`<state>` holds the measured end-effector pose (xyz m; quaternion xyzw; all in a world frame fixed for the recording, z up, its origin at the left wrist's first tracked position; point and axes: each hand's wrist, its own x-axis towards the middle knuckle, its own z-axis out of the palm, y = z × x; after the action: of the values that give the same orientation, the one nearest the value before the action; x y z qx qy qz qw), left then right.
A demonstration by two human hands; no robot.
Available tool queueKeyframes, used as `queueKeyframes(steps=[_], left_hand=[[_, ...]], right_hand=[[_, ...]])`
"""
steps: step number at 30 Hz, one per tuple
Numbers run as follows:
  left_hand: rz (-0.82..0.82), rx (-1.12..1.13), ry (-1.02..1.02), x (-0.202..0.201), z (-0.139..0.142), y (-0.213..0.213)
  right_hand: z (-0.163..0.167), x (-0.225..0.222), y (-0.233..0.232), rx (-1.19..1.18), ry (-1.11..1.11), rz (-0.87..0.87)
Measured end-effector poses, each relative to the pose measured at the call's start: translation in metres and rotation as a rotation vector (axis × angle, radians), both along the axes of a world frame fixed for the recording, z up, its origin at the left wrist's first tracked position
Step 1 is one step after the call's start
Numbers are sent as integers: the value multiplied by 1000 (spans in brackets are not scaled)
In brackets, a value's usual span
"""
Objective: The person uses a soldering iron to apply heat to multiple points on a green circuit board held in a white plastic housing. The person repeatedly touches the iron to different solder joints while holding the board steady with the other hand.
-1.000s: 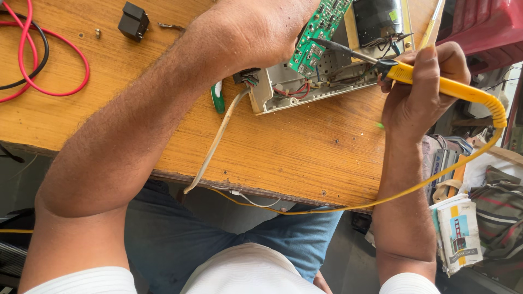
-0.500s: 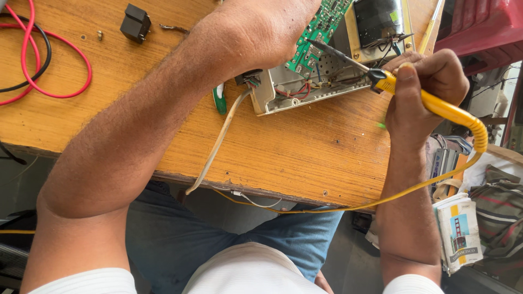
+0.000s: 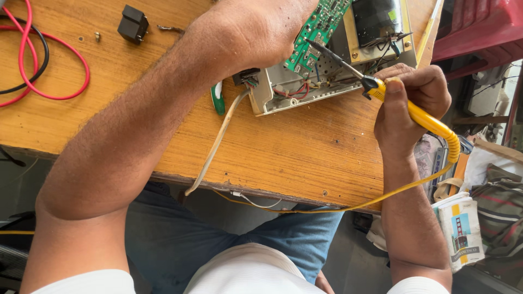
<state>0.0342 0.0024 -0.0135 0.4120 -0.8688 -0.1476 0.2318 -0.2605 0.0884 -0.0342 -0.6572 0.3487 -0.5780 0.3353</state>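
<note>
Your right hand [image 3: 408,103] has its grip closed around the yellow iron [image 3: 419,114], thumb laid along the handle. From that grip the dark tip runs toward ten o'clock and ends at the edge of the green board [image 3: 318,30]. The board stands tilted inside the open grey case [image 3: 283,92], which lies on the desk [image 3: 305,152] at ten o'clock from your right hand.

Your left hand [image 3: 256,32] rests over the board's left end; its fingers are hidden, so whether that grip is closed cannot be told.

The iron's yellow cord [image 3: 381,198] loops off the handle toward four o'clock, then runs under the desk edge. A pale cable [image 3: 218,141] leaves the case toward seven o'clock. A small black block [image 3: 132,23] and red wires [image 3: 54,60] lie well apart, at the desk's far left.
</note>
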Motion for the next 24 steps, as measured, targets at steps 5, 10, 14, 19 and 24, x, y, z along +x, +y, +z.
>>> queueKeyframes(steps=[5,10,14,19,24], left_hand=[[-4,69,-4,-1,3,0],[-4,143,-4,-1,7,1],[-25,152,22,-1,7,-1],[-42,171,53,-1,6,-1],[-28,188,52,-3,10,0]], right_hand=[[-1,-4,1,59,-64,41],[-3,-5,2,68,-84,27],[-1,-8,0,71,-80,36],[2,-7,1,78,-99,37],[1,-8,1,78,-105,39]])
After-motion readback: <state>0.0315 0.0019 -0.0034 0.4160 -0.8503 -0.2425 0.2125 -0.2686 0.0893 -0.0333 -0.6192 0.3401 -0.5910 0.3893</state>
